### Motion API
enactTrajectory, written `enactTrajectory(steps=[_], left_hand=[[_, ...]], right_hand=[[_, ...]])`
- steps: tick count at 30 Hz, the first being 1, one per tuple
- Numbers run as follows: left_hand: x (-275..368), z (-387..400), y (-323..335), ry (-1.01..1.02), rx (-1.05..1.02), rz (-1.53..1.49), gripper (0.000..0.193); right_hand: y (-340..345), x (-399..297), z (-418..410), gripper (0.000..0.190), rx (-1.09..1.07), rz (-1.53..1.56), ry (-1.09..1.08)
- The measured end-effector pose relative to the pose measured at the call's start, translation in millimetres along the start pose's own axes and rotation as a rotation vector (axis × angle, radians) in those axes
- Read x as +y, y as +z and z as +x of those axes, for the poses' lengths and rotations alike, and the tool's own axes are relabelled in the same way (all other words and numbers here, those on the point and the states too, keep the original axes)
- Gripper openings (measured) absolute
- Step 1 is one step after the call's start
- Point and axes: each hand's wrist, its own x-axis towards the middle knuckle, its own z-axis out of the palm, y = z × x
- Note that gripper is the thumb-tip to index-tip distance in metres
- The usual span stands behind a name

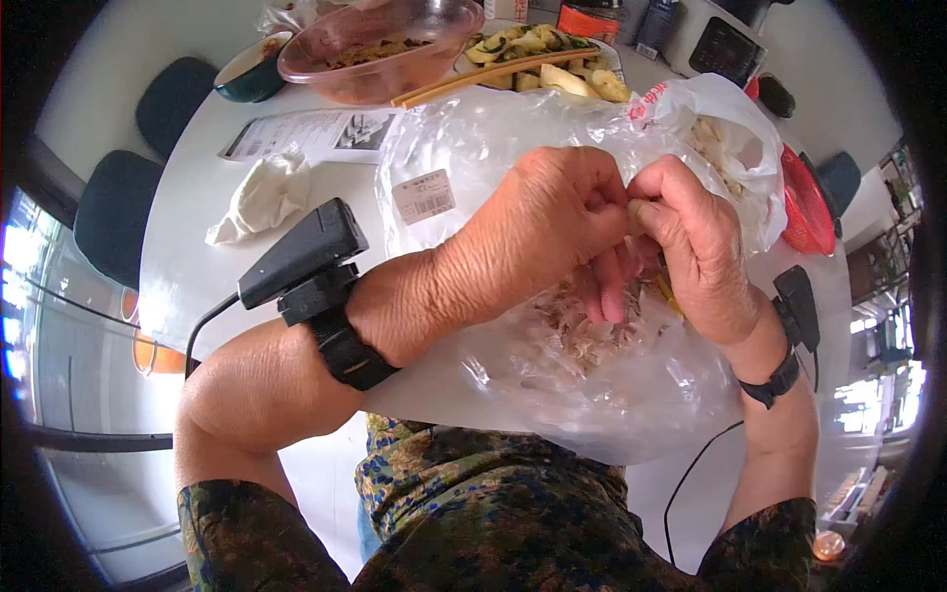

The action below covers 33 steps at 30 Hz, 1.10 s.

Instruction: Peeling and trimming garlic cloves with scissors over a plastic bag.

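Note:
Both of my hands meet over a clear plastic bag (pixel 510 362) on the table. My left hand (pixel 562 214) pinches with thumb and forefinger, its lower fingers hanging loosely downward. Touching it at the fingertips, my right hand (pixel 692 237) is curled in a similar pinch. A small piece of food between them is almost wholly hidden by the fingers. Right below lies a heap of pale, pinkish-brown food shreds (pixel 584 340) on the plastic. Something thin and yellow (pixel 669 296) shows beside my right palm.
Behind my hands are a white plastic bag (pixel 710 96) with pale pieces, a red basket (pixel 806 207), a plate of cut vegetables (pixel 529 52), chopsticks (pixel 473 76), a pink translucent bowl (pixel 370 78) and a dark green bowl (pixel 255 85). A crumpled white cloth (pixel 266 192) and printed sheet (pixel 303 133) lie left.

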Motion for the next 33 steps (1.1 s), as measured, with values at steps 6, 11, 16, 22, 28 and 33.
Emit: enactTrajectory(steps=[6, 11, 16, 22, 28, 33], left_hand=[[2.3, -1.4, -0.4, 0.011, 0.018, -0.048, 0.012], [-3.9, 2.2, -1.3, 0.047, 0.001, -0.113, 0.013], [-5.0, 3.2, -2.4, 0.017, -0.021, -0.071, 0.015], [-6.1, 2.9, -3.0, -0.022, -0.041, -0.091, 0.014], [-2.0, 5.1, -2.2, -0.058, -0.070, -0.119, 0.015], [0.4, 3.3, 0.2, -0.020, -0.051, -0.107, 0.020]], right_hand=[[1.3, -6.4, 0.4, 0.004, 0.016, -0.002, -0.023], [-0.9, -8.4, 0.2, 0.006, 0.032, 0.030, 0.032], [1.7, 2.7, 2.5, 0.008, 0.095, 0.018, -0.044], [1.2, 2.7, 0.9, 0.011, 0.094, 0.347, 0.086], [1.4, 0.6, 0.7, 0.008, 0.103, 0.158, 0.033], [3.7, 5.7, 1.2, 0.008, 0.145, 0.195, -0.001]])
